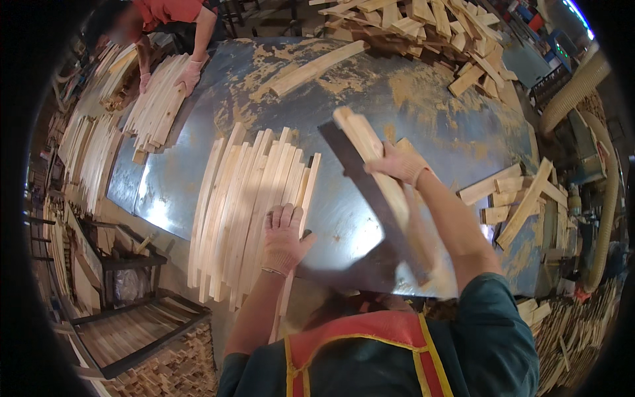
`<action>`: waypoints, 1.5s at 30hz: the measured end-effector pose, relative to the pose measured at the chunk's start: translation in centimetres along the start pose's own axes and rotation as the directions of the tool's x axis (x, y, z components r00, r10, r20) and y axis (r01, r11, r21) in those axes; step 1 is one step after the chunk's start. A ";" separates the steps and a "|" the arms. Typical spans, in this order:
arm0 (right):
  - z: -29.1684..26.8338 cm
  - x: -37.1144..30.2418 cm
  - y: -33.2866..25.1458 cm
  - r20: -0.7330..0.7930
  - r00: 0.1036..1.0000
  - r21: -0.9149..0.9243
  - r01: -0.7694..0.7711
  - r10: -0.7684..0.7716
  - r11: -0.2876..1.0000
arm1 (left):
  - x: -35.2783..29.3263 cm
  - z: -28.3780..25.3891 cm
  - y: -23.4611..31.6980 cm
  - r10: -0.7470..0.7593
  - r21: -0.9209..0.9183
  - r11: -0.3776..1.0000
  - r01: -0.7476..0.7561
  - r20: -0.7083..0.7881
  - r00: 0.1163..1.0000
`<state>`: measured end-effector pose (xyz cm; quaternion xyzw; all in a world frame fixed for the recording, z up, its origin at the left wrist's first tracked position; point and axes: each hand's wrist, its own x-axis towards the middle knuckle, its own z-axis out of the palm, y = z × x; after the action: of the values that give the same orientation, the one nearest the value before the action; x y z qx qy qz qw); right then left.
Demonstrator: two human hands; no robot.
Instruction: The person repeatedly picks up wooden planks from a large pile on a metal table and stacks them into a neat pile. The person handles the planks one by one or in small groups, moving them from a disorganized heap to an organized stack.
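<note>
A row of long pale wooden strips [245,198] lies side by side at the left front of the metal table, their ends uneven. On the right edge of that row rests my gloved left hand [286,239], fingers laid over the strips and thumb held apart. My gloved right hand [399,163] is wrapped round a wooden strip [360,135] to the right of the row, tilted and raised above the table with a dark shadow beside it. Its near end is smeared by motion. Another piece may be under that hand; I cannot tell.
A co-worker's gloved hands [188,78] hold another bundle of strips [157,102] at the far left. One loose board [317,68] lies on the sawdust-strewn metal table [264,109]. Offcuts [516,195] lie at the right; a large wood pile [430,26] stands behind. A hose [575,89] hangs at right.
</note>
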<state>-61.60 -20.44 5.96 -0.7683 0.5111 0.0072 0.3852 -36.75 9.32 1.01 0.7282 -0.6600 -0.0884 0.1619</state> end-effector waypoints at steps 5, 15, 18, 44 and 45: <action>12.1 0.2 -3.3 -0.113 0.986 0.928 0.061 0.123 0.366 | -2.1 0.9 1.0 -0.055 -0.025 0.998 0.055 0.018 0.998; 4.2 -2.4 5.7 -0.517 0.855 -0.160 -0.145 0.042 0.976 | -4.3 1.7 3.8 -0.065 0.234 0.970 0.066 -0.010 0.998; -0.4 -3.7 13.7 -0.503 0.812 -0.234 -0.457 0.295 0.858 | -1.9 1.3 3.7 -0.043 0.238 0.970 0.047 -0.024 0.999; -9.8 23.3 7.8 -0.092 0.948 -0.391 0.246 -0.304 0.887 | 0.6 2.4 3.9 -0.144 0.303 0.946 0.112 0.086 0.986; -12.9 26.7 12.6 -0.154 0.931 -0.659 0.154 -0.332 0.737 | 0.7 2.1 3.8 -0.117 0.309 0.947 0.087 0.079 0.990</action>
<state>-63.77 -51.25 -3.15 -0.9073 0.4187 0.0278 0.0291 -40.96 8.05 0.45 0.7725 -0.6343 -0.0288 0.0108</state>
